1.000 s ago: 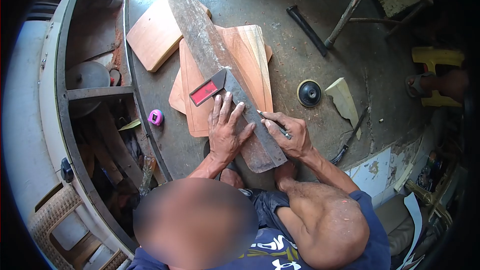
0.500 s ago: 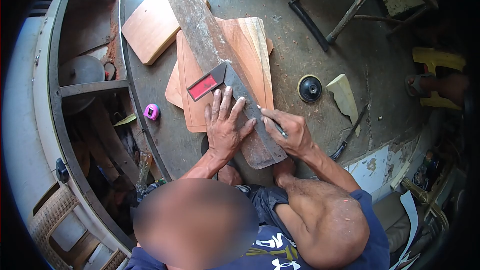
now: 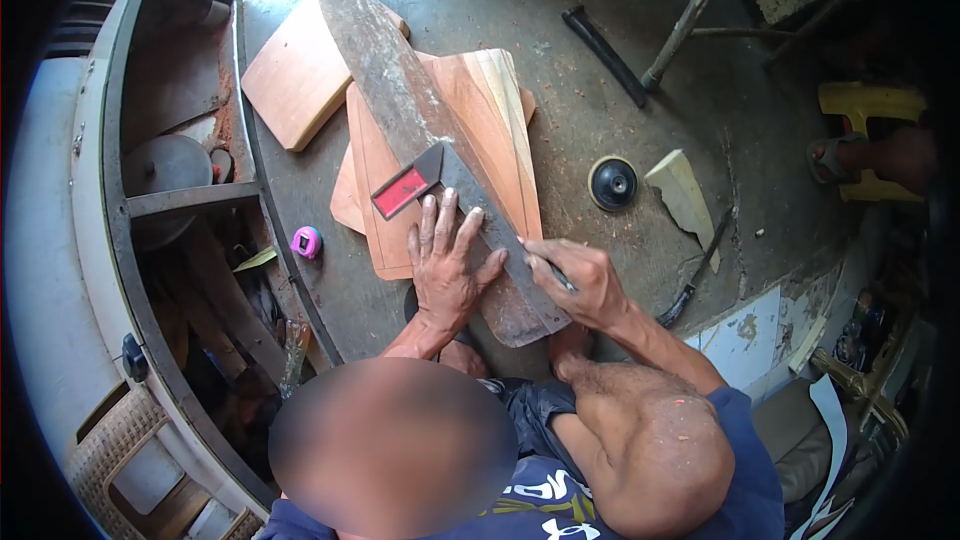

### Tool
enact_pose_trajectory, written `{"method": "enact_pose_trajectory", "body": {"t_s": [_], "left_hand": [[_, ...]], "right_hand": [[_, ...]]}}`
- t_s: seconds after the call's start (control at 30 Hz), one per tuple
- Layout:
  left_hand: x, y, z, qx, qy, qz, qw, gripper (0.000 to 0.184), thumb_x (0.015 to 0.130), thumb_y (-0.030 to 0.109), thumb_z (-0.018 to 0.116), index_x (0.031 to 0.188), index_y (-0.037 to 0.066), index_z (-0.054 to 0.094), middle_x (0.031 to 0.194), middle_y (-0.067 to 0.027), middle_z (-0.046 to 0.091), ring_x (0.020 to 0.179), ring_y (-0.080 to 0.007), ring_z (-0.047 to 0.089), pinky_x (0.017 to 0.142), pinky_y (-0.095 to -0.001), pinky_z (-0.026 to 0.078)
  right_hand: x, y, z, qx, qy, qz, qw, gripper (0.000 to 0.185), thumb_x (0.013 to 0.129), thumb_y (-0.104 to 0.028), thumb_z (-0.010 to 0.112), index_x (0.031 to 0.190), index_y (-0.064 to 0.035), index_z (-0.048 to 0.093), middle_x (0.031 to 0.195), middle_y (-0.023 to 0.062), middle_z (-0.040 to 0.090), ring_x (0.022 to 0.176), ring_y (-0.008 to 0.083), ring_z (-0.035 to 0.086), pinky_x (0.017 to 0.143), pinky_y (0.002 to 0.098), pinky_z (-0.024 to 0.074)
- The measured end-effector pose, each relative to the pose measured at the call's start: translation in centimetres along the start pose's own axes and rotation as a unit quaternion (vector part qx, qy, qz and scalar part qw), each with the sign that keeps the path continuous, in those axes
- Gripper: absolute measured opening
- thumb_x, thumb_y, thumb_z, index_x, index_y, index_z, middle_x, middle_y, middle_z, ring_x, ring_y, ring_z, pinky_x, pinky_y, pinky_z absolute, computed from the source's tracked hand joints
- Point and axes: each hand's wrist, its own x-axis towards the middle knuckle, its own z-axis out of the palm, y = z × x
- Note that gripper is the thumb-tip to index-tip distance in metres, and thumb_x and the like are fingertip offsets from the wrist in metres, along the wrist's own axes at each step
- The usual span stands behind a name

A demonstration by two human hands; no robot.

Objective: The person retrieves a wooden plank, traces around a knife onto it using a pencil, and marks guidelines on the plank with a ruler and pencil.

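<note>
My left hand (image 3: 447, 260) lies with fingers spread on a try square (image 3: 480, 205) and on the long, worn plank (image 3: 385, 60) beneath it. The square's red-inset stock (image 3: 405, 190) points up and left, and its dark blade runs down along the plank. My right hand (image 3: 580, 280) is closed around a slim pencil-like marker (image 3: 560, 278), its tip by the blade's right edge. Under the plank are reddish wooden boards (image 3: 385, 230) with rounded corners. The contact between the tip and the surface is too small to make out.
A thick wooden block (image 3: 295, 80) lies at upper left. A pink tape measure (image 3: 306, 242) sits beside an open-fronted cabinet (image 3: 190, 196). To the right are a round sanding pad (image 3: 612, 183), a black bar (image 3: 605, 55), a pale offcut (image 3: 685, 200) and a stool leg (image 3: 690, 25).
The whole view has shifted slightly. My right hand has slid a little way down along the square's blade with the marker. My left hand still presses the square and plank.
</note>
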Motion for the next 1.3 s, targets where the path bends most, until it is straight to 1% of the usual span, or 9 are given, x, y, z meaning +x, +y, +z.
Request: {"method": "enact_pose_trajectory", "body": {"t_s": [0.4, 0.53, 0.57, 0.6, 0.7, 0.8, 0.87, 1.03, 1.3], "left_hand": [[0.4, 0.2, 0.0, -0.016, -0.002, -0.012, 1.0, 0.068, 0.089, 0.048, 0.08, 0.147, 0.018, 0.06, 0.17, -0.0147, 0.037, 0.16, -0.0411, 0.027, 0.119, -0.0682, 0.027], [0.4, 0.4, -0.7, 0.02, -0.012, -0.006, 1.0, 0.069, 0.088, 0.042, 0.083, 0.146, 0.014, 0.059, 0.168, -0.0187, 0.039, 0.158, -0.0437, 0.029, 0.121, -0.064, 0.028], [0.2, 0.3, -0.6, 0.019, -0.015, -0.006, 1.0, 0.069, 0.088, 0.042, 0.083, 0.146, 0.014, 0.059, 0.168, -0.0187, 0.039, 0.158, -0.044, 0.029, 0.121, -0.0641, 0.028], [0.1, 0.3, -0.5, 0.016, -0.017, -0.009, 1.0, 0.069, 0.088, 0.043, 0.083, 0.147, 0.014, 0.059, 0.168, -0.0188, 0.039, 0.158, -0.0443, 0.029, 0.121, -0.0642, 0.028], [0.0, 0.4, -0.5, 0.01, -0.016, -0.013, 1.0, 0.069, 0.088, 0.042, 0.083, 0.146, 0.014, 0.059, 0.168, -0.0192, 0.039, 0.158, -0.0444, 0.029, 0.121, -0.0634, 0.029], [0.3, 0.5, -0.5, 0.014, -0.01, -0.012, 1.0, 0.069, 0.087, 0.041, 0.084, 0.145, 0.014, 0.06, 0.168, -0.0196, 0.038, 0.157, -0.0442, 0.03, 0.121, -0.0628, 0.03], [0.2, 0.4, -0.4, 0.007, -0.009, -0.014, 1.0, 0.069, 0.089, 0.05, 0.079, 0.147, 0.018, 0.059, 0.17, -0.0148, 0.035, 0.159, -0.0402, 0.027, 0.12, -0.0666, 0.027], [0.0, 0.2, -0.2, -0.002, -0.007, -0.017, 1.0, 0.069, 0.089, 0.049, 0.079, 0.147, 0.018, 0.059, 0.17, -0.0148, 0.036, 0.159, -0.0403, 0.027, 0.12, -0.0675, 0.027], [0.1, 0.0, 0.1, -0.021, 0.002, -0.008, 1.0, 0.068, 0.09, 0.047, 0.08, 0.147, 0.018, 0.059, 0.17, -0.0162, 0.035, 0.159, -0.0414, 0.027, 0.121, -0.0659, 0.028]], "right_hand": [[0.4, 0.7, 0.1, 0.008, -0.004, -0.013, 1.0, 0.027, 0.093, -0.008, 0.073, 0.116, 0.006, 0.072, 0.105, 0.0258, 0.076, 0.091, 0.0391, 0.076, 0.08, 0.0437, 0.0618], [-1.3, 0.8, -0.2, 0.005, -0.008, -0.017, 1.0, 0.023, 0.095, -0.008, 0.071, 0.114, 0.0056, 0.072, 0.099, 0.0237, 0.076, 0.086, 0.0362, 0.076, 0.077, 0.0424, 0.0613], [-2.4, 0.5, -1.4, -0.033, -0.07, 0.022, 0.997, 0.022, 0.096, -0.008, 0.069, 0.114, 0.0054, 0.073, 0.099, 0.0221, 0.077, 0.086, 0.0336, 0.077, 0.076, 0.0416, 0.0616], [-2.7, 0.4, -1.8, -0.033, -0.072, 0.02, 0.997, 0.022, 0.096, -0.008, 0.069, 0.114, 0.0054, 0.073, 0.099, 0.0221, 0.077, 0.086, 0.0336, 0.077, 0.076, 0.0416, 0.0616], [-2.2, -0.7, -2.7, 0.04, -0.02, 0.073, 0.996, 0.024, 0.099, -0.009, 0.068, 0.117, 0.005, 0.072, 0.101, 0.0215, 0.077, 0.092, 0.0325, 0.078, 0.081, 0.0392, 0.0623], [0.0, -0.4, -1.5, 0.047, 0.018, 0.036, 0.998, 0.027, 0.099, -0.01, 0.068, 0.121, 0.0047, 0.071, 0.105, 0.0221, 0.077, 0.095, 0.0331, 0.078, 0.084, 0.0389, 0.062], [0.5, 0.5, -0.7, 0.048, 0.02, 0.038, 0.998, 0.029, 0.099, -0.011, 0.068, 0.125, 0.0033, 0.071, 0.111, 0.023, 0.076, 0.099, 0.0346, 0.078, 0.086, 0.0393, 0.0619], [1.0, 1.1, 0.5, 0.033, -0.011, 0.011, 0.999, 0.031, 0.098, -0.011, 0.069, 0.127, 0.0016, 0.071, 0.117, 0.0238, 0.076, 0.108, 0.0377, 0.075, 0.092, 0.0423, 0.0608], [1.4, 1.1, 0.4, 0.002, -0.02, 0.004, 1.0, 0.03, 0.096, -0.01, 0.07, 0.123, 0.0038, 0.072, 0.116, 0.0245, 0.076, 0.107, 0.0381, 0.075, 0.094, 0.0423, 0.0609]]}}
